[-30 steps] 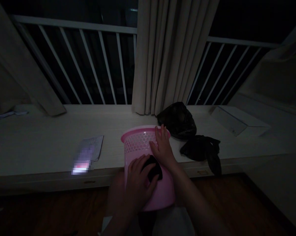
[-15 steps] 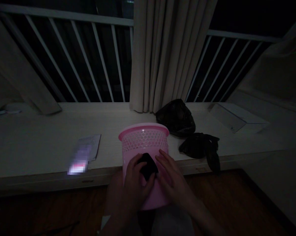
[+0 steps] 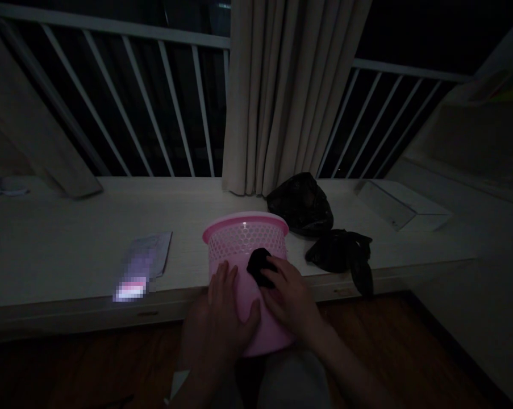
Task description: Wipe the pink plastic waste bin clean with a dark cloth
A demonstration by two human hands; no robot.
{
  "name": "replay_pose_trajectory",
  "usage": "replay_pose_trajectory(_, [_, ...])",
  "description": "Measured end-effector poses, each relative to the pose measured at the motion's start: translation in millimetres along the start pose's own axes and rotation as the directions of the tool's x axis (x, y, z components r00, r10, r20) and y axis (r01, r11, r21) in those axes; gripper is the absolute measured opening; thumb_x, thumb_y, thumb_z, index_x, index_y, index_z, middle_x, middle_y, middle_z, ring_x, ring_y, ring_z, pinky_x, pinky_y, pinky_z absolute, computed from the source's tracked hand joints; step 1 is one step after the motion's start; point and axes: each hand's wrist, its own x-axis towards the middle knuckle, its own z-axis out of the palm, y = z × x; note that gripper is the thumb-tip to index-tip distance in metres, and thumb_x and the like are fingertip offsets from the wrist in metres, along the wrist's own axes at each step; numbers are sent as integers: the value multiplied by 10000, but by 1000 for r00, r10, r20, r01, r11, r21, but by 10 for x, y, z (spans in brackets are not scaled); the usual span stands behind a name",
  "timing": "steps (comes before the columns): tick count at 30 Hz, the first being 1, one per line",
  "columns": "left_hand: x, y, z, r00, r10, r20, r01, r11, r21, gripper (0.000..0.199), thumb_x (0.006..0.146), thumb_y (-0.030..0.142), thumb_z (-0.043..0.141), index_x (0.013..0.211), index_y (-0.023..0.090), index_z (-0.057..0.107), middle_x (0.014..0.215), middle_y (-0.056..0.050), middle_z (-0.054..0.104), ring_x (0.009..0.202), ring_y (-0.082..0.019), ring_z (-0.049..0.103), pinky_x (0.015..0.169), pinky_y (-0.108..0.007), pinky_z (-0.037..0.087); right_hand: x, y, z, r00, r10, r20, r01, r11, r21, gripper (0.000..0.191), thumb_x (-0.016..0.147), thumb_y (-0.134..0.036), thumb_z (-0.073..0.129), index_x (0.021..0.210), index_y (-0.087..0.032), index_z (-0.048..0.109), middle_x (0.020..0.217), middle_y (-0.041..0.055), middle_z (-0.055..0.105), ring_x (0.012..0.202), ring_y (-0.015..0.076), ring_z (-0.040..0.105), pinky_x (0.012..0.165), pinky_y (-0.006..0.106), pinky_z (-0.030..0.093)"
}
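Observation:
A pink plastic wastebasket (image 3: pixel 250 324) with a honeycomb mesh band below its rim is upright in front of me, close to the ledge's front edge. My left hand (image 3: pixel 228 312) lies against its left side, fingers stretched out and thumb apart. With my right hand (image 3: pixel 292 295) I grip a small black cloth (image 3: pixel 260 266) against the basket's front, just under the mesh. The ends of the right fingers are partly lost in the cloth's dark shape.
Two crumpled black plastic bags (image 3: pixel 302 204) (image 3: pixel 339 253) lie on the white ledge (image 3: pixel 90 227) right of the basket. Farther right stands a clear box (image 3: pixel 403 207). Papers (image 3: pixel 165 250) and a blurred glowing patch are on the left. Behind hang curtains (image 3: pixel 277 102) before white railings.
The black cloth has gone from my left hand to my right and sits slightly higher on the basket. My left hand has opened and moved left.

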Motion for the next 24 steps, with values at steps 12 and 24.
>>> replay_pose_trajectory(12, [23,22,-24,1000,29,-11,-28,1000,14,399,855,256,517,1223,104,481,1369,-223,507,1238,-368,526,904,-542,548,335,490,76,923,321,-212,-285,941,185,96,796,-169,511,863,-230,542,981,77,625,938,229,608,822,386,519])
replay_pose_trajectory(24, [37,9,-67,998,45,33,-47,998,44,365,869,249,510,1207,113,512,1395,-228,485,1247,-370,525,863,-520,568,709,356,253,935,292,-201,-266,953,147,410,811,-152,467,1198,-169,600,1217,137,585,1157,258,555,1010,440,465])
